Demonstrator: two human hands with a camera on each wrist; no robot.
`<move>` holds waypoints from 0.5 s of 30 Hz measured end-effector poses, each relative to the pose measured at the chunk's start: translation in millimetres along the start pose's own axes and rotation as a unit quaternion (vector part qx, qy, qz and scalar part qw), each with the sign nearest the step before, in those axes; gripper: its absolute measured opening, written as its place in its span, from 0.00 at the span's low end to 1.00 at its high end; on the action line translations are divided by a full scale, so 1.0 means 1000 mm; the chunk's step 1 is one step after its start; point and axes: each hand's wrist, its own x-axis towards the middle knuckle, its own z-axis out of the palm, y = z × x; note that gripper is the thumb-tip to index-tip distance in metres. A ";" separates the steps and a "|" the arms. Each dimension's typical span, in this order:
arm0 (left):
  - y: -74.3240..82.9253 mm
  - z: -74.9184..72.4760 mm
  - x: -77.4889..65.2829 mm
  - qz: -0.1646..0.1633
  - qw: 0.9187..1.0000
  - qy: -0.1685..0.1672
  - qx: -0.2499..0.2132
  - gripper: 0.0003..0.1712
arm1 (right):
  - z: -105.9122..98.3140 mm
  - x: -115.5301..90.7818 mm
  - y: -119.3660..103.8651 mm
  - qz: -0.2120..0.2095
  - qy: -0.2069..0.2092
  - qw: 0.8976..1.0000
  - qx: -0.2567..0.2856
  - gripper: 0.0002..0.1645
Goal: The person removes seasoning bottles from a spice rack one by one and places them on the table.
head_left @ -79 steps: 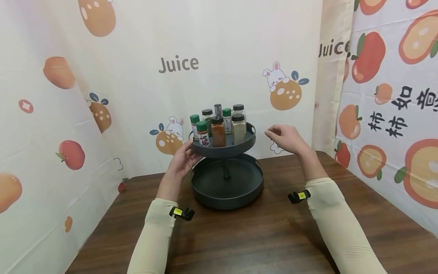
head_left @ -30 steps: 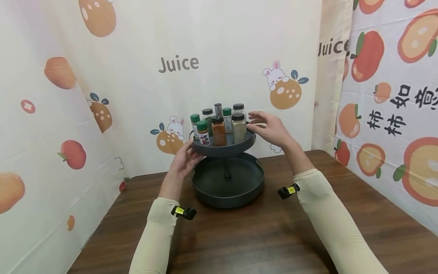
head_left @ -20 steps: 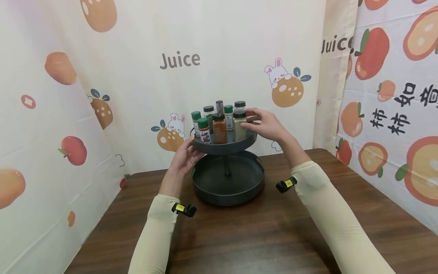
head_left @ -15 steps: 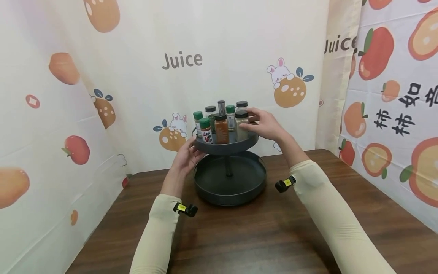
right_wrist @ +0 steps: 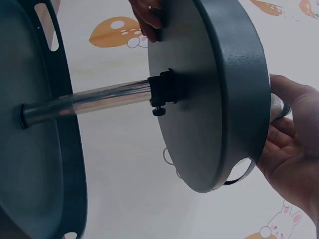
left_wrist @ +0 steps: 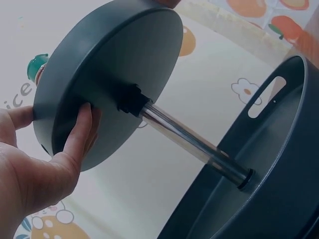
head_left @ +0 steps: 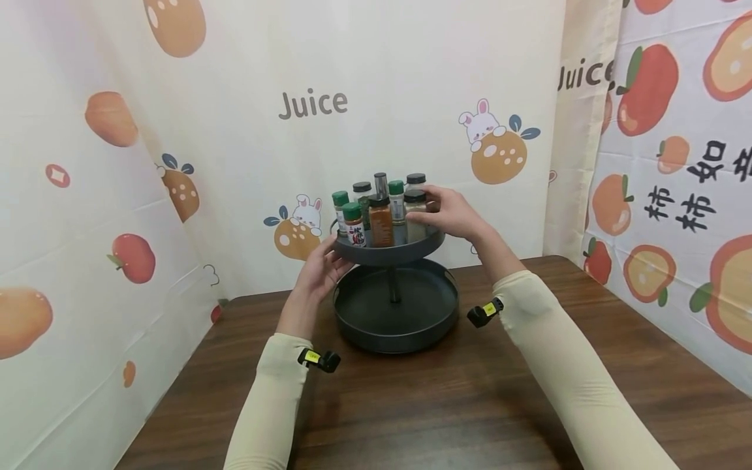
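Note:
A dark grey two-tier round rack stands on the table, its upper tray (head_left: 390,254) carrying several spice jars. My left hand (head_left: 317,271) grips the upper tray's left side; in the left wrist view the fingers of the left hand (left_wrist: 45,169) reach under it, thumb at the outer wall. At the tray's right side, my right hand (head_left: 452,212) holds a black-lidded jar of pale powder (head_left: 414,232) between thumb and fingers. In the right wrist view the tray wall hides most of that jar (right_wrist: 275,107). The jar stands upright, low in the tray.
Beside the held jar are an orange-brown spice jar (head_left: 381,225), a green-capped bottle (head_left: 354,228) and more jars close behind. The lower tray (head_left: 393,343) sits beneath, joined by a metal post (right_wrist: 109,97). Printed curtains (head_left: 382,65) enclose the wooden table (head_left: 399,405).
My right hand has moved left from beside the rack to the pale-powder jar and taken hold of it. The left hand has stayed at the upper tray. The head view has shifted slightly.

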 end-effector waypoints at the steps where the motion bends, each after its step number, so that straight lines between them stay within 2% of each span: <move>1: 0.000 0.000 0.000 0.001 1.000 0.000 -0.002 0.37 | 0.000 0.000 0.000 0.002 -0.001 1.000 0.006 0.46; 5: 0.001 0.000 -0.001 0.004 1.000 0.001 -0.004 0.38 | 0.000 0.001 -0.002 -0.008 -0.005 0.999 0.032 0.41; 9: 0.001 0.001 -0.001 0.004 1.000 -0.001 -0.006 0.38 | -0.001 0.002 -0.002 -0.016 0.002 0.999 0.028 0.39; 15: 0.002 0.000 -0.001 -0.003 1.000 -0.002 -0.017 0.40 | -0.004 0.003 -0.006 -0.018 0.010 0.999 0.026 0.41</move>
